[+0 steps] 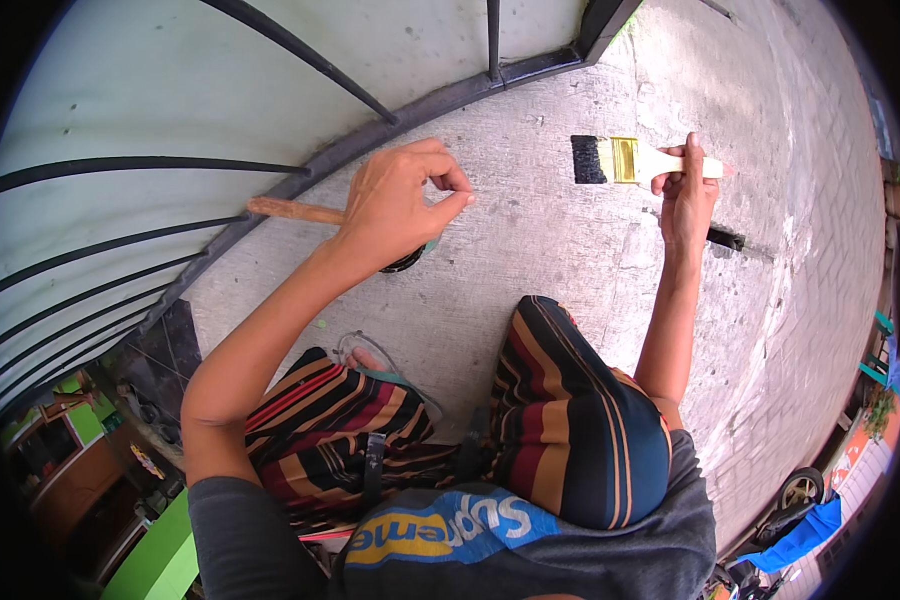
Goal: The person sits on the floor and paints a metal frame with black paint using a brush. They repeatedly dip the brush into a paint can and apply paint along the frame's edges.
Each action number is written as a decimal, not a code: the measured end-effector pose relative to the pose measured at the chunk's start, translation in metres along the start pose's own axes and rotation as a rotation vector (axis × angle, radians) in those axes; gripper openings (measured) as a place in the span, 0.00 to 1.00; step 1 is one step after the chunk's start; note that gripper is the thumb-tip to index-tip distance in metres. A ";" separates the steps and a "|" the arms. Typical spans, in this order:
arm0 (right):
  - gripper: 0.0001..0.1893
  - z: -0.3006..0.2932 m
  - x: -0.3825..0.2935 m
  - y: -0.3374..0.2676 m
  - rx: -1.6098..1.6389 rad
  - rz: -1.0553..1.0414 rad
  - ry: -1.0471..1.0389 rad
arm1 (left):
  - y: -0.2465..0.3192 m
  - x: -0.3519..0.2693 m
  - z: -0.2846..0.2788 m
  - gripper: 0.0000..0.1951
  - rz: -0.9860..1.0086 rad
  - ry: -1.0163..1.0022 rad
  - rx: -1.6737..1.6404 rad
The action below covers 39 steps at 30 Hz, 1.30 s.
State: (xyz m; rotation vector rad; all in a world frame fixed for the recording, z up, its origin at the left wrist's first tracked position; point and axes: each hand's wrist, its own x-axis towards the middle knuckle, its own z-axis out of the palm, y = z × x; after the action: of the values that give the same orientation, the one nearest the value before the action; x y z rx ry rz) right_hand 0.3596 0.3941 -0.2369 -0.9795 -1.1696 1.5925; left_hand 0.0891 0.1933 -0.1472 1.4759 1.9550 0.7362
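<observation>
My right hand (pixel 686 191) grips the pale handle of a flat paintbrush (pixel 626 160), held level above the concrete. Black paint coats the bristle ends, which point left, and the ferrule is gold-coloured. My left hand (pixel 401 191) is raised over the ground to the left, with the tips of thumb and forefinger pinched together. Nothing shows between them. A wooden stick (pixel 292 210) sticks out behind that hand. Just below the hand appears part of a round container (pixel 403 262) with a dark rim, mostly hidden by the wrist.
A gate or fence with black metal bars (pixel 330 71) over pale panels curves along the left. The concrete ground (pixel 517 225) has a dark slot (pixel 724 238) near my right forearm. My sandalled foot (pixel 367 360) is below. A motorcycle (pixel 795 499) stands at lower right.
</observation>
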 end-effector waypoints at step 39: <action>0.04 0.073 0.065 0.031 -1.020 -0.845 -0.305 | -0.163 -0.348 0.058 0.08 -0.837 0.213 0.052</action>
State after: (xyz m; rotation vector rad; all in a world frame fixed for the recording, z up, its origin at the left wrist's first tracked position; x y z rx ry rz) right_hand 0.2665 0.4332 -0.2551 -0.6364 -2.3080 0.4084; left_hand 0.1028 -0.1776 -0.2636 0.4913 2.4759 0.4607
